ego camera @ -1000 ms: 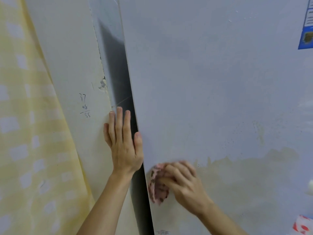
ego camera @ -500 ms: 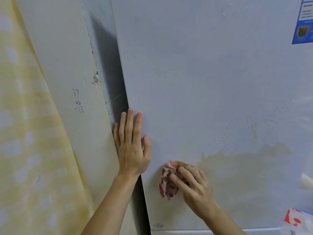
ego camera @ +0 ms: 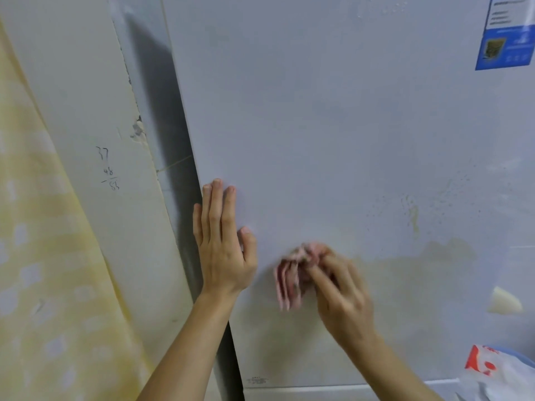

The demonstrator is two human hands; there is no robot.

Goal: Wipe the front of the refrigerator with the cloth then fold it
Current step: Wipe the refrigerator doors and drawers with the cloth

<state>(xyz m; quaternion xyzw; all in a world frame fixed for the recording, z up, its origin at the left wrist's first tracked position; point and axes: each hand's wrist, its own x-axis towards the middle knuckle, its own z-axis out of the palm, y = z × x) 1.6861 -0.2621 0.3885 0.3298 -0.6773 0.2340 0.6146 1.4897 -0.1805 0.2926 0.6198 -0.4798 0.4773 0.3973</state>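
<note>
Low in the middle of the frame, our right hand (ego camera: 344, 296) bunches the pink cloth (ego camera: 289, 280) in curled fingers against the refrigerator (ego camera: 318, 125) front. Our left hand (ego camera: 223, 256) lies flat at the door's left edge, fingers straight and close together. We judge that the small wad could slip from our grip on a fast stroke, or merely smear the yellowish stain (ego camera: 419, 273) at lower right.

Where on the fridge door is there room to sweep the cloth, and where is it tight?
Open: the stretch of door above both hands, left of the sticker, and the stained band between the right hand and the bag. Tight: the lower left edge, where the left hand presses flat beside the cloth.
</note>
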